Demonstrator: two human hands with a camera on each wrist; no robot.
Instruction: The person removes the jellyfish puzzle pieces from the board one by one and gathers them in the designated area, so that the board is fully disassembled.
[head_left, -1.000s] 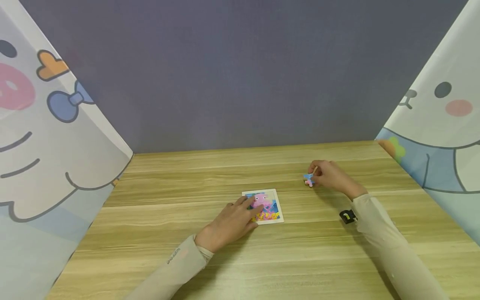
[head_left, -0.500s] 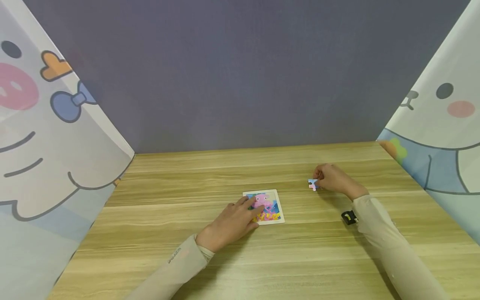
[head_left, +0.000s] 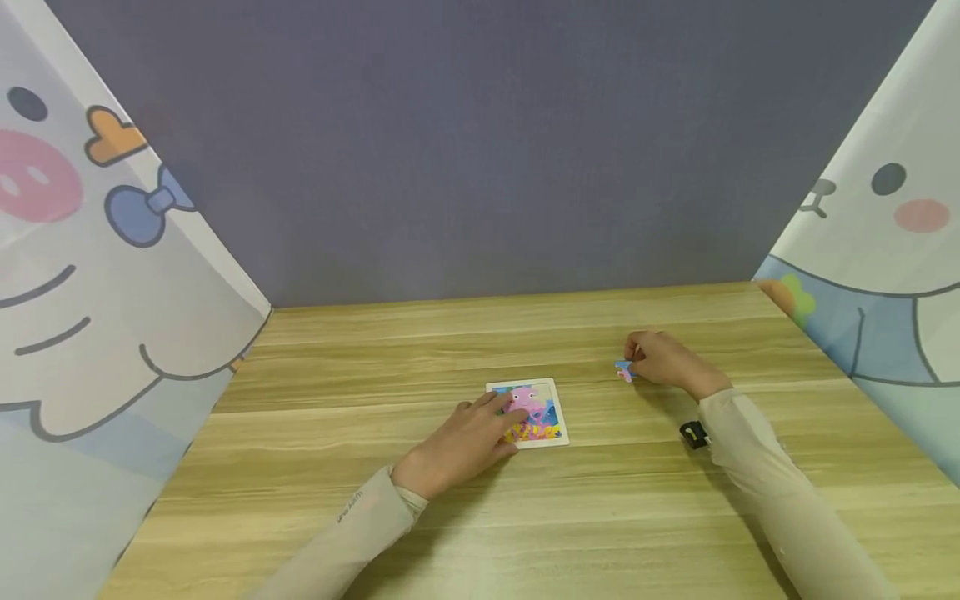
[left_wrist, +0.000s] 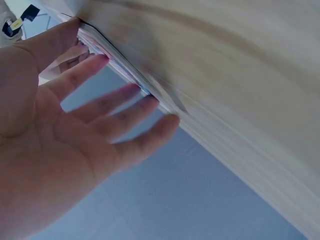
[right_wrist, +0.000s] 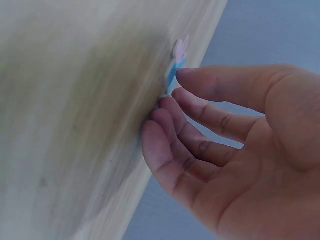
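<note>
A square jigsaw puzzle (head_left: 555, 428) in a white frame, picturing a pink sea creature, lies flat near the table's middle. Spread over its left side is my left hand (head_left: 461, 440), fingers extended. The left wrist view puts the thumb and fingertips along the puzzle's edge (left_wrist: 131, 75). Farther right and back, my right hand (head_left: 663, 360) pinches a small blue and pink puzzle piece (head_left: 624, 373) close over the table. In the right wrist view, the thumb and forefinger meet at the piece's blue end, while its pink end (right_wrist: 180, 51) sticks out past them.
A wood-grain table (head_left: 360, 367) carries everything. Beside the right cuff is a small black object (head_left: 693, 434) with a yellow mark. A grey panel (head_left: 480, 150) stands at the back, with cartoon-printed panels (head_left: 97, 333) on both sides.
My right hand has shifted slightly right and nearer to me with the puzzle piece, whose angle has turned a little. The left hand keeps its place on the puzzle.
</note>
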